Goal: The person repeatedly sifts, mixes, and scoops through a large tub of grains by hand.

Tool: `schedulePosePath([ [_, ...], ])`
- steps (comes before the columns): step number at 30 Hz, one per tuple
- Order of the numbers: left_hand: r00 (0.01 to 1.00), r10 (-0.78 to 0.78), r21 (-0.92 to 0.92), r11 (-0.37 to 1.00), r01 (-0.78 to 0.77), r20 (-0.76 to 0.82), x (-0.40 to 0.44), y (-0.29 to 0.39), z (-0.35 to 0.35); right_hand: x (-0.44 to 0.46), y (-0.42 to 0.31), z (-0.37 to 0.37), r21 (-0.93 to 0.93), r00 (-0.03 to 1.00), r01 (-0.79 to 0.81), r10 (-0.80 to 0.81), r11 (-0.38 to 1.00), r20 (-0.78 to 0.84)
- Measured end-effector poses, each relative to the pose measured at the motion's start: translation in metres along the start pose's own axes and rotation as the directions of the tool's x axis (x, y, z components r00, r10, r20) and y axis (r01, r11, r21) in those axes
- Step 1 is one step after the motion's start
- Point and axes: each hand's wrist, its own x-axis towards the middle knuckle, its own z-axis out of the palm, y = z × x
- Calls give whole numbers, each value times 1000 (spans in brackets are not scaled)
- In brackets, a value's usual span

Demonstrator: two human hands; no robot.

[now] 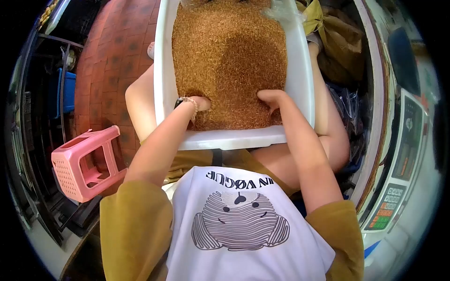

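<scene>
A long white tub holds a wide bed of loose brown-gold flakes or grains. Near the tub's close left corner, my left hand is sunk into the brown material, its fingers hidden; a dark band and a beaded bracelet are on that wrist. On the right side, my right hand touches the same material near the tub's wall. Its thumb side shows and the other fingers are mostly buried. Whether either hand grips any of the material cannot be seen.
A pink plastic stool lies tipped on its side at the left, on red floor tiles. Clear plastic rests at the tub's far right. Sacks stand beyond it, and a scale with a keypad is at the right.
</scene>
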Motion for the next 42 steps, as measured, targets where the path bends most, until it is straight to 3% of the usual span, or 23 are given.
schedulePosePath([
  [2, 984, -173, -386, 906, 175, 41, -41, 47, -31, 20, 2, -7, 34, 998, 43, -45, 998, 46],
  [6, 987, -155, -871, 478, 112, 42, -79, 93, -46, 67, 22, 4, 130, 964, 265, -259, 956, -56],
  [8, 994, -105, -970, 234, 64, 40, -89, 109, -49, 23, -3, 37, 138, 964, 216, -189, 967, -185],
  [9, 996, -86, -989, 140, 50, 38, -92, 116, -50, 1, -17, 51, 144, 956, 191, -151, 971, -251],
  [13, 998, -49, -992, -127, 19, 25, -99, 132, -61, 18, -21, 48, 330, 971, 239, -225, 913, -79],
  [16, 999, -34, -957, -291, 3, 13, -109, 140, -76, -10, -33, 47, 372, 916, 352, -398, 859, 52],
  [18, 999, -23, -941, -337, -29, -23, -120, 143, -88, -40, -42, 44, 438, 903, 408, -425, 801, -63],
  [19, 994, -30, -950, -292, -113, -109, -120, 140, -90, -48, -42, 42, 469, 892, 439, -435, 766, -124],
  [22, 983, -100, -882, -434, -184, -156, -151, 155, -114, -42, -41, 23, 508, 812, 581, -492, 636, -313],
  [23, 970, -111, -818, -522, -242, -216, -160, 163, -125, -59, -48, 29, 478, 726, 675, -625, 563, -289],
  [26, 838, -215, -572, -645, -507, -501, -156, 168, -142, -98, -74, 47, 500, 592, 783, -690, 370, -417],
  [27, 807, -232, -530, -650, -544, -543, -164, 172, -152, -98, -80, 49, 438, 534, 840, -637, 321, -557],
  [29, 729, -268, -437, -653, -618, -630, -183, 178, -174, -99, -98, 49, 274, 360, 931, -497, 240, -790],
  [32, 651, -375, -436, -515, -738, -660, -193, 177, -189, -137, -122, 66, 280, 286, 955, -559, 98, -778],
  [33, 609, -364, -440, -449, -778, -705, -193, 175, -188, -133, -118, 55, 131, 224, 974, -718, 183, -659],
  [35, 462, -483, -556, 62, -829, -743, -186, 165, -179, -127, -107, 50, -236, 174, 873, -724, 427, -667],
  [36, 376, -511, -575, 315, -755, -773, -177, 157, -170, -125, -101, 48, -403, 151, 752, -730, 522, -666],
  [37, 287, -327, -435, 669, -603, -900, -163, 134, -154, -126, -92, 47, -488, 121, 623, -691, 612, -713],
  [38, 427, -346, -506, 788, -350, -835, -178, 133, -149, -124, -82, 42, -494, 156, 503, -636, 709, -755],
  [39, 544, -395, -510, 858, -70, -740, -192, 134, -144, -122, -72, 37, -486, 183, 370, -575, 792, -798],
  [41, 668, -474, -378, 877, 298, -574, -184, 122, -129, -121, -58, 28, -372, 314, -4, -352, 928, -882],
  [42, 712, -482, -322, 875, 362, -511, -178, 119, -125, -116, -51, 24, -361, 411, -96, -293, 928, -863],
])
